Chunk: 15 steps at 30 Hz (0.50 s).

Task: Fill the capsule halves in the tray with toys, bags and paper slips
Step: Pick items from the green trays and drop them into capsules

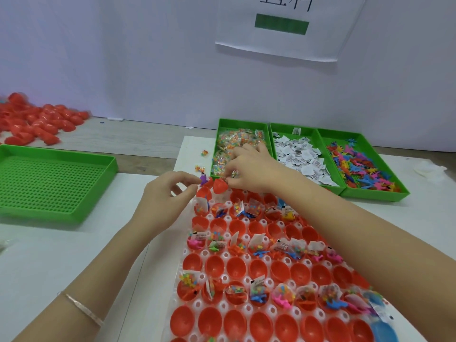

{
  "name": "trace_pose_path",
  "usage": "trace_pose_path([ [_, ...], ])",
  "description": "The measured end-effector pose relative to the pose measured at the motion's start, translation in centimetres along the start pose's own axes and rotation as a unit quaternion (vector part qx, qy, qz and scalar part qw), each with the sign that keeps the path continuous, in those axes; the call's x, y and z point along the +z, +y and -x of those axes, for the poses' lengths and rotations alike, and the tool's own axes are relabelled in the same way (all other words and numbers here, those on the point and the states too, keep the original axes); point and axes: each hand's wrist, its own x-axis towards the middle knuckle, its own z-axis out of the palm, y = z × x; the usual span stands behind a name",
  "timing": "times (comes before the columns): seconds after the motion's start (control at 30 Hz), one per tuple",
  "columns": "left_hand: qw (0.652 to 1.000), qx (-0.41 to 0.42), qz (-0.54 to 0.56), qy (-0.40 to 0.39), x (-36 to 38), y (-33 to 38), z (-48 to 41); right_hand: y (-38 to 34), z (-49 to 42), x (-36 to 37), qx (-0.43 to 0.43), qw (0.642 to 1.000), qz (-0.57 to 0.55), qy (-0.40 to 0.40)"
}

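Filling is under way at the far end of the tray (pixel 204 254), which lies on the white worktop (pixel 74 267) just in front of three green bins. Our left grip (pixel 167 196) is curled, its thumb and forefinger apparently pinching a purple toy (pixel 204 180). Our right grip (pixel 249 169) is clenched on what looks like a bead bag (pixel 232 173) at the near edge of the bag bin (pixel 243 124), just above a tilted capsule half (pixel 219 185).

The tray's long axis runs away from us, with its far end leaning slightly left towards the bag bin. The red capsule halves (pixel 218 266) open upward. Rows holding a toy, a bag and a paper slip alternate with bare rows, so we judge that the task is partly done.

The step in hand looks like loading the farthest row. The next move, as we read it, calls for setting the tilted half level in its seat and dropping the toy and bag in. After that comes a reach right to the slip bin (pixel 293 128) for a paper slip.
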Motion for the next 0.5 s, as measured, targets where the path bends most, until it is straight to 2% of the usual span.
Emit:
trace_pose_path([
  [0.1,0.999,-0.047,0.019,0.002,0.5,-0.4,-1.2,0.1,0.0,0.0,0.004,1.000,0.000,0.005],
  [0.23,0.991,-0.104,0.059,-0.057,0.9,-0.7,-3.0,0.1,0.3,-0.1,0.005,1.000,0.001,0.027],
  [0.5,0.987,-0.119,0.045,-0.096,1.3,-0.6,-4.5,0.2,0.8,-0.2,0.023,0.998,-0.059,0.015],
])
